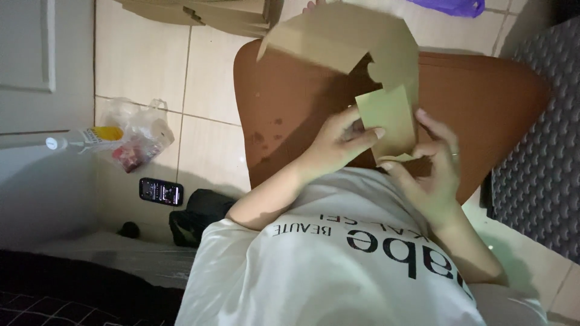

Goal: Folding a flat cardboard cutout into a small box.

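Note:
A flat brown cardboard box blank (344, 42) is held up over a brown stool seat (483, 90), partly folded, with one flap (386, 118) bent down toward me. My left hand (338, 142) grips that flap from the left, thumb on its face. My right hand (432, 163), with a ring on one finger, pinches the flap's lower right edge. Both hands touch the same piece of cardboard, close above my white shirt.
A stack of flat cardboard blanks (199, 13) lies on the tiled floor at the top. On the left are a plastic bag (136, 136), a bottle (78, 140), a phone (161, 191) and a dark bag (196, 214). A grey textured mat (538, 175) lies on the right.

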